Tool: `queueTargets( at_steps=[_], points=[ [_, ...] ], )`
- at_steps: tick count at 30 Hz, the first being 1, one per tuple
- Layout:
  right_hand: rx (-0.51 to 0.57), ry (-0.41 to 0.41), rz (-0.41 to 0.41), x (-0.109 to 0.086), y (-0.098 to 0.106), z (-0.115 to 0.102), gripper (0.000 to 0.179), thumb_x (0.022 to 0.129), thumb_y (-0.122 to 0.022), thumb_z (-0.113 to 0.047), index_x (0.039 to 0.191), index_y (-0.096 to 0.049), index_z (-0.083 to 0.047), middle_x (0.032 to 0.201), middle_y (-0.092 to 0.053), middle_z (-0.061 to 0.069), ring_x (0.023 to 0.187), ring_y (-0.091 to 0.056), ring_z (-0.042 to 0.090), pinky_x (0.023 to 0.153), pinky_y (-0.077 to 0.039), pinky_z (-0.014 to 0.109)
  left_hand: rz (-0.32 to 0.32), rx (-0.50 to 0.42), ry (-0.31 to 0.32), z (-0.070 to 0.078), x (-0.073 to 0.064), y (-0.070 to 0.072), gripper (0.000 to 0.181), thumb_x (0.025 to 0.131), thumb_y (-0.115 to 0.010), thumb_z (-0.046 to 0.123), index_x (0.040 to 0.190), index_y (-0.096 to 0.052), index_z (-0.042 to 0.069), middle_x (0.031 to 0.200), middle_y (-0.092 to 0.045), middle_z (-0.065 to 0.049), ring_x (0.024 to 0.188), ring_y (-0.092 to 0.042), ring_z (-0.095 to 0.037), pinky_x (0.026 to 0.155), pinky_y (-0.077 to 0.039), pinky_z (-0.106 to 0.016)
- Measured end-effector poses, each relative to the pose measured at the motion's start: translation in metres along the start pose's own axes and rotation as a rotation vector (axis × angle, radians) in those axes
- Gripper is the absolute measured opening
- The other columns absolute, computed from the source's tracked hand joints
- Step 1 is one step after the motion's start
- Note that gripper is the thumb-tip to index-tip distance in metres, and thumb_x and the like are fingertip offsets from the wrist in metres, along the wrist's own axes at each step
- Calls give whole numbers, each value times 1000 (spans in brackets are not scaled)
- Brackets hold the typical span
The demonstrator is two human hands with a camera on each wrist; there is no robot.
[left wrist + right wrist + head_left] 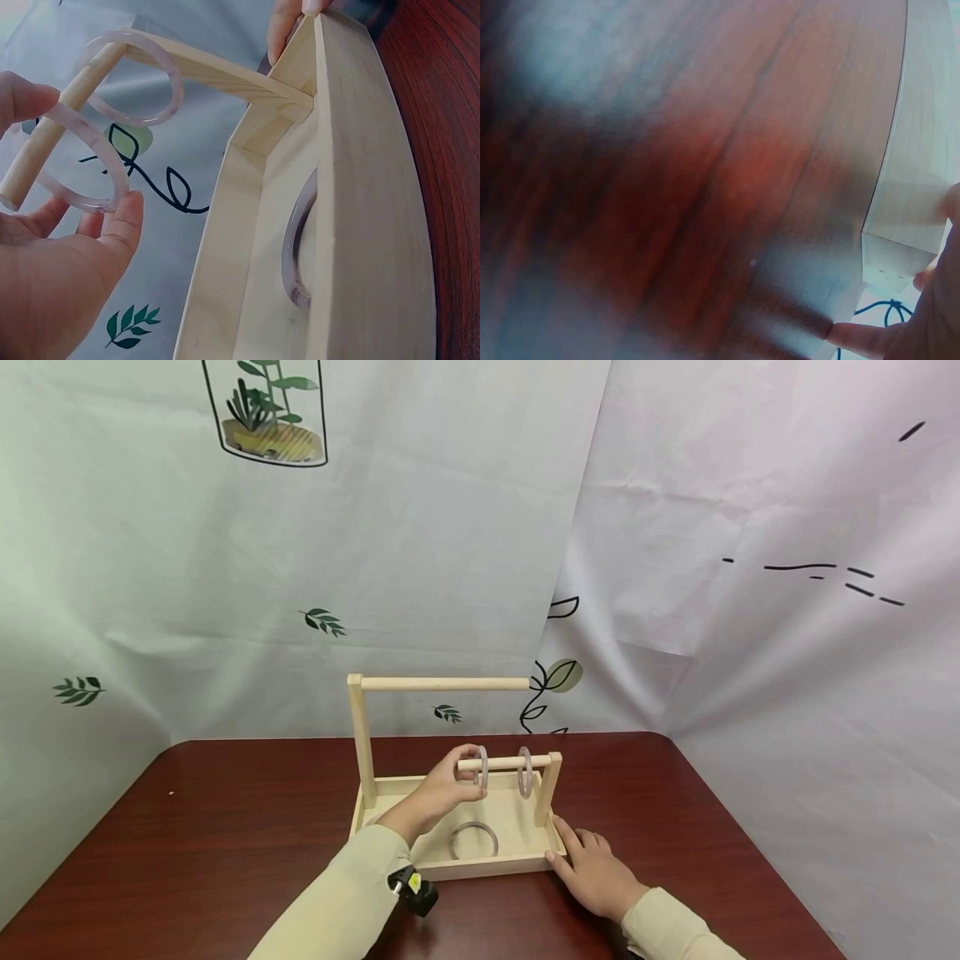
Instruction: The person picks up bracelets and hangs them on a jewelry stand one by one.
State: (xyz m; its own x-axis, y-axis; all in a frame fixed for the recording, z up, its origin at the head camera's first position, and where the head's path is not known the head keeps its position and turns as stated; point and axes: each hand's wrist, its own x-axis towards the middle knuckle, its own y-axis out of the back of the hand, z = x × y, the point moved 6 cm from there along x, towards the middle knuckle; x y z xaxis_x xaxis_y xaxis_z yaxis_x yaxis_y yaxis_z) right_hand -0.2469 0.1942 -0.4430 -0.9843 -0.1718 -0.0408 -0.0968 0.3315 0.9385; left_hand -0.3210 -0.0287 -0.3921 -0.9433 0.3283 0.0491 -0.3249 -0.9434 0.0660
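Note:
My left hand point(441, 789) pinches a pale translucent bangle point(116, 169) between thumb and fingers. The bangle hangs round the short rod point(501, 763) of a light wooden display stand point(495, 866), near the rod's free end. Farther along that rod, close to its post, hangs a second bangle point(529, 777). A third bangle point(474, 824) lies in the stand's shallow tray, partly hidden by the front wall in the left wrist view. My right hand point(597, 872) holds the tray's front right corner, thumb at the front and fingers along the side.
A taller post carries a long upper rod point(446, 683) on the stand's left side, above and behind my left hand. The stand is on a dark red wooden table point(247, 827). Behind the table hangs a white printed cloth point(450, 527).

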Motion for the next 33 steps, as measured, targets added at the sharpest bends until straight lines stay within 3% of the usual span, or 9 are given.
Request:
queueTargets(
  at_steps=[14,24,33],
  points=[
    [-3,0,9,0,-1,1,61,98,-46,-48,149,-37,-16,131,-49,24,125,-42,46,89,-44,59,-33,-58,46,-8,3,-1,74,75,-65,0,143,-36,3,117,-52,-18,105,-53,-24,86,-49,-33],
    [-5,11,21,2,-2,3,61,98,-46,-49,149,-37,-16,131,-49,25,125,-42,46,89,-44,60,-38,-73,54,-7,0,-2,73,77,-63,-1,143,-34,1,120,-50,-19,112,-50,-28,89,-47,-34],
    [-1,10,22,2,-3,3,61,98,-45,-50,149,-37,-17,133,-48,26,126,-41,46,90,-43,60,-80,-124,62,-8,0,-5,76,78,-61,-2,147,-28,1,121,-49,-20,114,-50,-26,92,-46,-34]
  ],
)
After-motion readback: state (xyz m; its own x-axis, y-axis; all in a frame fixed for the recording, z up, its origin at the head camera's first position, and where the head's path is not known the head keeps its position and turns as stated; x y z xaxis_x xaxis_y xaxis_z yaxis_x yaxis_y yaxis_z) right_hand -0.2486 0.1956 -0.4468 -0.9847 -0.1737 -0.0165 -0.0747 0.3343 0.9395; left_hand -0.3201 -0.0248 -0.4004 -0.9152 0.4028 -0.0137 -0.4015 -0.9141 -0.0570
